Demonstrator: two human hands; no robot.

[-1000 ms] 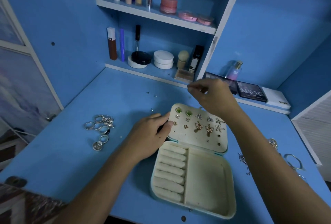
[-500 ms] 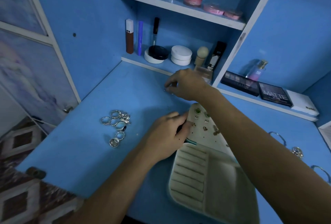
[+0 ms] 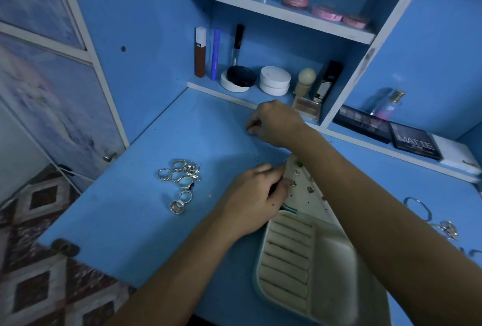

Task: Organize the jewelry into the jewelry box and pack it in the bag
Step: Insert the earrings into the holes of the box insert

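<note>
The right forearm crosses over the open jewelry box, hiding much of its raised lid panel; only a few small earrings pinned to the panel show beside the arm, too blurred to tell apart. The box's lower tray lies on the blue worktop, with a row of padded ring rolls on its left and a plain compartment on its right, both holding nothing visible. The left hand grips the lid panel's left edge, fingers curled against it. The right hand hovers low over the worktop beyond the box, fingertips pinched together; whether they hold anything cannot be told. A cluster of silver rings lies on the worktop left of the box. Bracelets sit at the right edge, partly cut off.
</note>
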